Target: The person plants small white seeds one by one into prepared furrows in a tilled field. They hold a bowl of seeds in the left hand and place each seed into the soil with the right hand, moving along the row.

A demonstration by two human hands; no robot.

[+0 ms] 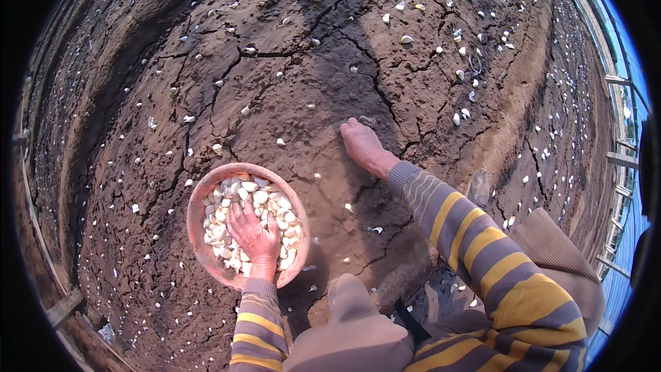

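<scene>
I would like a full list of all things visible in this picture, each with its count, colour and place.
bowl: one, reddish-brown, round, on the soil at lower left.
garlic cloves in the bowl: many, white, filling the bowl.
scattered cloves: many, white, spread over the soil in rough rows, denser at upper right.
soil bed: one, dark brown, cracked, covering most of the view.
fence rails: several, pale, along the right edge.
wooden edging: one strip, brown, along the lower left edge.
knees: two, in brown trousers, at the bottom.
sleeves: two, grey with yellow stripes.
left hand: one, resting on the cloves in the bowl.
right hand: one, fingertips pressed to the soil at centre.
</scene>
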